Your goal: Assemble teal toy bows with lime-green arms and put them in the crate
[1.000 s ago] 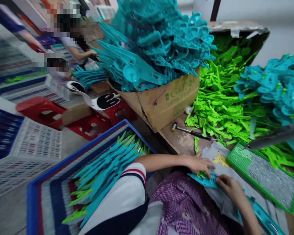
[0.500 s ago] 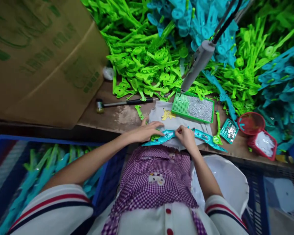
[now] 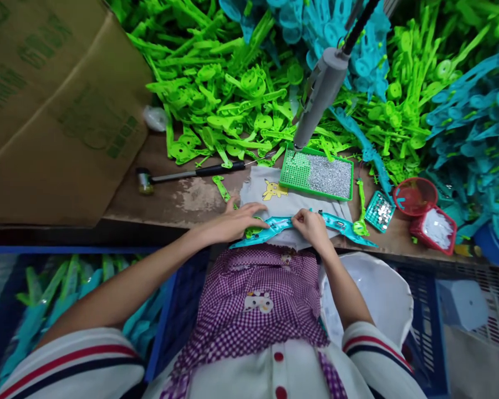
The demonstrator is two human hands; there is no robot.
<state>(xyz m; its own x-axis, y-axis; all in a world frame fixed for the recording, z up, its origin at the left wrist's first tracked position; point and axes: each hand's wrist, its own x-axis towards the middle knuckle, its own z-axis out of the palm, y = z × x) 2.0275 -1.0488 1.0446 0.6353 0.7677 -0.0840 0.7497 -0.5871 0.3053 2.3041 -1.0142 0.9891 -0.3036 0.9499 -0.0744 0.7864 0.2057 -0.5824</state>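
Observation:
A long teal plastic toy part (image 3: 274, 228) lies across a grey cloth (image 3: 291, 202) at the near edge of the wooden bench. My left hand (image 3: 235, 220) lies on its left end, fingers flat over a small green piece (image 3: 253, 230). My right hand (image 3: 311, 226) is curled in a pinch on the middle of the teal part. What sits between its fingertips is too small to make out.
A green tray of small screws (image 3: 318, 174) sits behind the cloth, under a hanging grey power screwdriver (image 3: 320, 94). A small hammer (image 3: 183, 174), a cardboard box (image 3: 54, 105), heaps of green parts (image 3: 224, 94) and teal parts (image 3: 474, 127), red cups (image 3: 424, 208), and blue crates (image 3: 166, 327) surround me.
My view swung from the left crate to straight down over the bench. Both hands stayed on the teal part; the right hand shifted slightly along it.

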